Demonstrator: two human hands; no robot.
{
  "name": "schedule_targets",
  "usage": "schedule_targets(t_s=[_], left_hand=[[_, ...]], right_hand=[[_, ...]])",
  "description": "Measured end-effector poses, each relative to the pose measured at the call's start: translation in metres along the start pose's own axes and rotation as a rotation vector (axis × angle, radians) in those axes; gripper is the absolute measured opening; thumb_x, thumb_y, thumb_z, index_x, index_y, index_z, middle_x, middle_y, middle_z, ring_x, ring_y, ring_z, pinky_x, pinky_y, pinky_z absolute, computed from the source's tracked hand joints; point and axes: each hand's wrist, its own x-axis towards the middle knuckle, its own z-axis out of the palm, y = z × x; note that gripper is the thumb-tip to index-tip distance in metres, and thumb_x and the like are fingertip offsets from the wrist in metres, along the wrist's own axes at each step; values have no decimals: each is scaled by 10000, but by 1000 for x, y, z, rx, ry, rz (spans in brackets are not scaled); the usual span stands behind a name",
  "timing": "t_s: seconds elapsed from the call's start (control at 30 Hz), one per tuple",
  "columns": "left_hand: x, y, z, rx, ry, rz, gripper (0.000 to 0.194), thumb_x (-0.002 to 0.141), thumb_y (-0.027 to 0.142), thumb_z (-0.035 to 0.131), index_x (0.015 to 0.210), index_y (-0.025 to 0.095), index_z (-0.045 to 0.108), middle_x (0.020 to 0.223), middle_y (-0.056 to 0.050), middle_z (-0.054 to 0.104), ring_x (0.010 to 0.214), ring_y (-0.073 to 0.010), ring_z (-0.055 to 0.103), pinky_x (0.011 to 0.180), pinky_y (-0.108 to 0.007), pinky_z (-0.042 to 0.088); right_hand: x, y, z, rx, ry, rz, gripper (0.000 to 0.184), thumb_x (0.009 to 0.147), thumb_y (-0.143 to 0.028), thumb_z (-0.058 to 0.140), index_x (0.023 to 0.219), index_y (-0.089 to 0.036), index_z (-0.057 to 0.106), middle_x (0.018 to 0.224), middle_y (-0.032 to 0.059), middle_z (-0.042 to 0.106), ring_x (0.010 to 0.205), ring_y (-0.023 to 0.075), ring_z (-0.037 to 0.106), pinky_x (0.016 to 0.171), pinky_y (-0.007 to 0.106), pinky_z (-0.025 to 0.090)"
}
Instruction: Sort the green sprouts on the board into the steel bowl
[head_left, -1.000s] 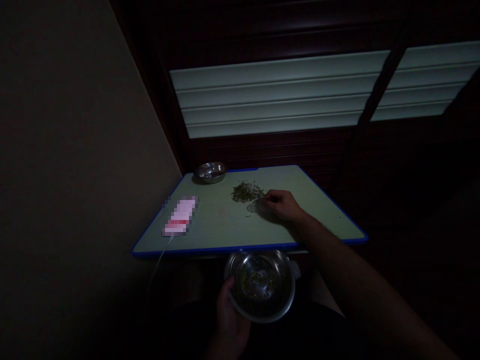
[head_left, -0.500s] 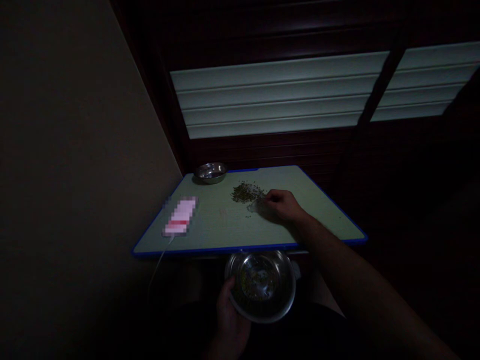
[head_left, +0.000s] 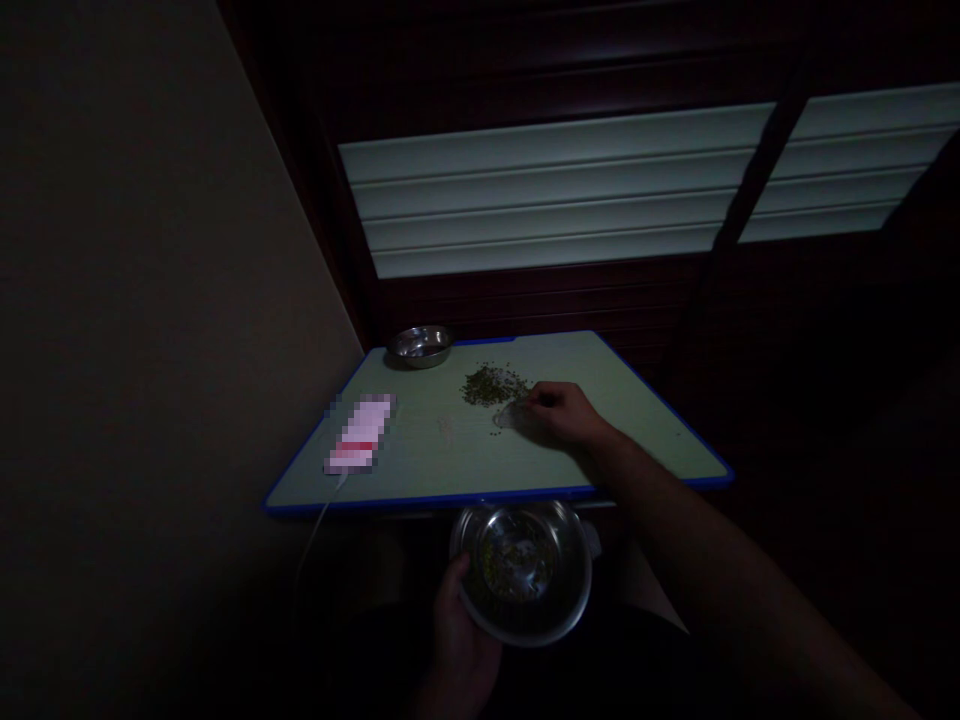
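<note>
My left hand grips the near left rim of a steel bowl, its thumb over the edge. The bowl is held below the table's front edge, tilted towards me, with some greenish bits inside. My right hand is closed, low over the tabletop, fingertips pinched on a small clear, see-through piece whose exact kind I cannot make out in the dim light. Just beyond its tip lies a loose heap of small greenish-brown grains. A few stray grains lie nearer to me.
A second, shallow steel bowl stands at the table's back left corner. A blurred-out pink phone with a white cable lies at the left. The pale green table has a blue rim; a wall and dark shutters stand behind.
My right hand and the clear piece have shifted very slightly beside the grain heap. My left hand and the bowl stay where they were.
</note>
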Motion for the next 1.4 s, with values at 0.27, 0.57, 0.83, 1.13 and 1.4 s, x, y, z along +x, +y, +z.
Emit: schedule_targets(t_s=[0.27,0.57,0.83,1.13,1.4], left_hand=[[4,-2,-4,-15,-8,-17,188,798,249,569,784,145,725,794,-89,764,765,-224,699,838,-389,515],[5,-2,-6,1,-11,-25,176,792,249,575,811,154,721,801,-84,763,784,-229,700,836,-389,516],[5,-2,-7,-24,-10,-14,164,786,241,588,828,155,722,826,-87,764,796,-231,699,848,-388,509],[2,-1,-3,-24,-26,-2,186,785,261,587,816,143,729,834,-109,760,793,-240,693,848,-395,502],[3,-2,-5,-17,-28,-21,176,792,255,572,807,179,730,828,-81,767,800,-232,698,873,-396,495]], right_hand=[[0,-2,-2,6,29,27,150,644,-288,553,634,-151,613,605,3,579,602,131,500,597,252,378],[-1,0,1,63,-22,33,141,615,-279,559,624,-148,610,591,-7,559,586,116,480,567,235,373],[-1,2,3,58,-68,-17,159,651,-289,600,659,-136,643,610,1,594,597,116,510,575,230,394],[3,4,7,39,-145,32,247,679,-296,648,825,-115,733,696,32,676,635,133,574,620,244,443],[1,-7,7,145,-230,129,322,633,-287,724,902,-111,749,797,61,726,703,161,625,664,261,490]])
